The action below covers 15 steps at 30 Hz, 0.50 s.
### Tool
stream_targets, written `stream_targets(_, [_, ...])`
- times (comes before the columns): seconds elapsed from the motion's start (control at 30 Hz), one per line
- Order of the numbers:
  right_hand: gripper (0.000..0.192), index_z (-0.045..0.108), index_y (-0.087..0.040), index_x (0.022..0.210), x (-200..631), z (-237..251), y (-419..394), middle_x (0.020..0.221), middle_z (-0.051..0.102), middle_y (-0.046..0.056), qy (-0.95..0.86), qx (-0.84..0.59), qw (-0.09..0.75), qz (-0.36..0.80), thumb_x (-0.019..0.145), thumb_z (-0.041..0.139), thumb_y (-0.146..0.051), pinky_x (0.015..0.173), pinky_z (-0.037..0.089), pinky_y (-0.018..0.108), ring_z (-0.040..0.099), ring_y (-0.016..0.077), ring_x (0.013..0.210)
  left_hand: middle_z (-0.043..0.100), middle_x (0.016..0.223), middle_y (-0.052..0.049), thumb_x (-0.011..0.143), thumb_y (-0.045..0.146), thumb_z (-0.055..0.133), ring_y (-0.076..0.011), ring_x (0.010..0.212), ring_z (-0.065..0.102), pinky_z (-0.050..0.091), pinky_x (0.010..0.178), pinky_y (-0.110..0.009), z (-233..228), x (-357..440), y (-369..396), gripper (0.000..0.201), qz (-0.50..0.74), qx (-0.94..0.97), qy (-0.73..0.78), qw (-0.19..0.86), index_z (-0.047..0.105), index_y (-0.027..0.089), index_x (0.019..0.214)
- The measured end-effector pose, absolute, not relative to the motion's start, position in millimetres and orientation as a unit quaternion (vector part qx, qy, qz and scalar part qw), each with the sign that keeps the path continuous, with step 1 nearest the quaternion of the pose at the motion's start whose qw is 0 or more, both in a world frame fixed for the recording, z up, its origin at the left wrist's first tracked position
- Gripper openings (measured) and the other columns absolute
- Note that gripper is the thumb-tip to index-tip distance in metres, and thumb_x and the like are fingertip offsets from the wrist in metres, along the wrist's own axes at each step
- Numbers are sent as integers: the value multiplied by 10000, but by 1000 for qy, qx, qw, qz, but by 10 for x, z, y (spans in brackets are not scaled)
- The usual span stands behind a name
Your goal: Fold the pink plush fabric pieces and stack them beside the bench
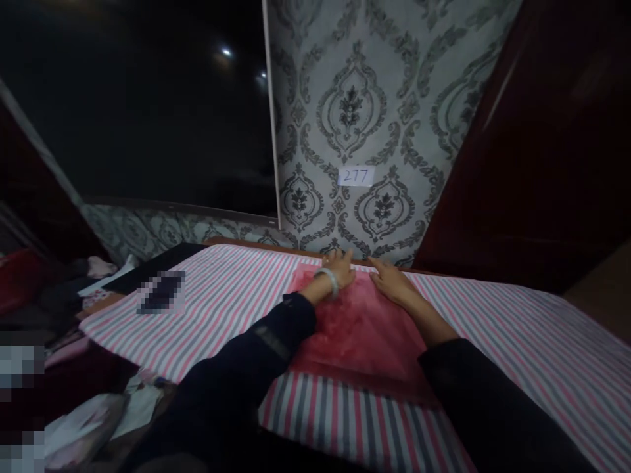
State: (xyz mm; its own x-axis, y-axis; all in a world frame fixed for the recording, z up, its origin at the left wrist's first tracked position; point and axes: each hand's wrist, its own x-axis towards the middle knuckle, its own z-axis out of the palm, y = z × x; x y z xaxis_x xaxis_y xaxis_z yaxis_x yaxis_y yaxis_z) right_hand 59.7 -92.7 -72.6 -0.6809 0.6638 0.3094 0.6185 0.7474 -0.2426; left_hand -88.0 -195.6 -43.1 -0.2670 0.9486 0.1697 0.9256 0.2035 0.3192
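Observation:
A flat, translucent red sheet or bag (365,328) lies on a cloth (221,282) striped in pink, grey and white. On its far left part rests my left hand (340,269), fingers spread toward the wall, with a pale bracelet (332,279) round the wrist. My right hand (392,279) lies at the sheet's far right edge, its fingers stretched out and pointing forward and left. Both hands press from above, and neither is wrapped round anything. The parts of the sheet under my palms and forearms are hidden.
A blurred-out dark rectangular item (162,292) lies on the cloth at left. Beyond the left edge are a black panel (158,266) and heaped fabrics (89,420). Behind stand a patterned wall with a paper label (355,175) reading 277, a large dark screen (148,112) and a dark red panel (542,151).

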Motion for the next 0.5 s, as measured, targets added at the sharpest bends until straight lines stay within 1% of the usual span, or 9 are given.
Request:
stream_targets(0.03, [520, 474, -152, 1450, 481, -780, -941, 1482, 492, 143, -916, -365, 161, 34, 952, 375, -263, 1100, 375, 499, 439, 297, 1375, 339, 1582, -175, 911, 314, 445, -317, 1483, 242, 172, 1192, -549, -530, -837, -1862, 648, 165, 590, 790, 24, 336, 146, 1527])
stream_targets(0.1, [489, 490, -207, 1441, 375, -990, -974, 1505, 470, 114, -919, -375, 124, -9, 985, 365, -333, 1096, 331, 586, 402, 328, 1392, 334, 1587, -164, 928, 379, 422, -339, 1484, 234, 130, 1181, -605, -794, -827, -1788, 619, 137, 572, 808, 31, 376, 182, 1513])
stream_targets(0.13, [482, 492, -232, 1439, 370, -1124, -990, 1512, 464, 97, -920, -373, 117, -26, 993, 365, -362, 1095, 310, 612, 391, 335, 1397, 333, 1588, -158, 938, 424, 396, -343, 1484, 233, 121, 1180, -610, -937, -847, -1793, 617, 127, 567, 813, 34, 385, 195, 1511])
stream_targets(0.2, [481, 479, -257, 1449, 405, -1388, -1012, 1517, 460, 85, -919, -372, 121, -51, 997, 369, -377, 1094, 295, 614, 392, 331, 1393, 326, 1593, -153, 948, 489, 343, -343, 1487, 225, 108, 1186, -597, -1186, -903, -1835, 639, 111, 566, 817, 25, 375, 203, 1519])
stream_targets(0.27, [486, 465, -264, 1461, 444, -1576, -1023, 1514, 464, 90, -913, -377, 139, -73, 998, 364, -372, 1092, 296, 598, 406, 325, 1382, 318, 1599, -143, 951, 511, 312, -336, 1494, 205, 93, 1194, -575, -1339, -945, -1870, 656, 103, 568, 816, 7, 354, 208, 1532])
stream_targets(0.37, [483, 487, -262, 1445, 454, -1667, -1022, 1506, 475, 93, -908, -378, 154, -91, 997, 351, -381, 1094, 289, 593, 422, 325, 1368, 332, 1595, -129, 954, 515, 294, -326, 1494, 207, 85, 1199, -563, -1385, -950, -1871, 655, 102, 571, 815, 1, 338, 224, 1539])
stream_targets(0.5, [485, 510, -246, 1425, 449, -1656, -994, 1497, 485, 100, -913, -367, 159, -74, 984, 355, -374, 1083, 304, 606, 427, 332, 1363, 315, 1599, -144, 947, 539, 298, -331, 1488, 223, 94, 1200, -559, -1321, -889, -1873, 674, 105, 562, 820, 12, 340, 214, 1536])
